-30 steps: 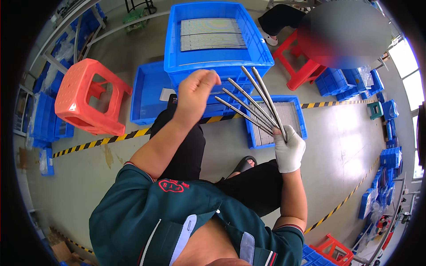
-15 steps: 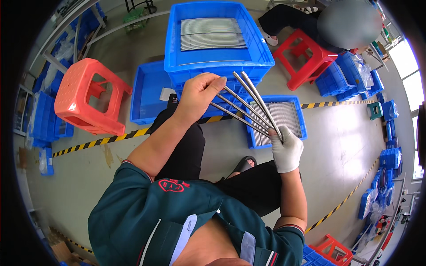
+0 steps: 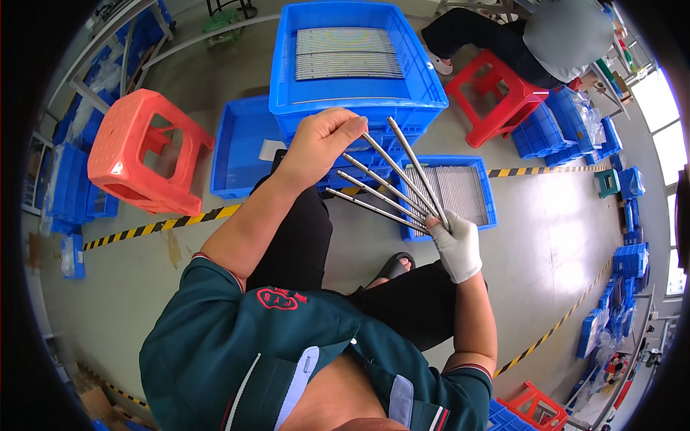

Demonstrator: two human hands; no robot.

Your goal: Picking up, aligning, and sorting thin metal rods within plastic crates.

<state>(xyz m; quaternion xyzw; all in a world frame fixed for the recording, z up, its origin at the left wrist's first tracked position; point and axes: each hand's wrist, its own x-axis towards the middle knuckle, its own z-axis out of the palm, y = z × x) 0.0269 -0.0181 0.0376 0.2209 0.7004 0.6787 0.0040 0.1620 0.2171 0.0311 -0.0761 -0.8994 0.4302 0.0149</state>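
My right hand (image 3: 458,248), in a white glove, grips several thin metal rods (image 3: 418,172) by their lower ends, and they fan out up and to the left. The bare left hand (image 3: 320,147) pinches the far tip of one rod in the fan between thumb and forefinger. Under the rods stands a low blue crate (image 3: 491,201) with many similar rods laid in it. Beyond my hands a higher blue crate (image 3: 431,82) holds rows of rods (image 3: 348,54) lying side by side.
To the left are an orange plastic stool (image 3: 118,147) and a low blue bin (image 3: 230,161). A red stool (image 3: 503,100) stands at the far right, near a seated person (image 3: 489,32). Yellow-black tape (image 3: 162,231) crosses the floor. More blue crates (image 3: 632,258) line the right side.
The rods in my right hand have spread into a wider fan, with more tips apart on the left. My right hand has shifted slightly left, and the left hand has moved slightly upward.
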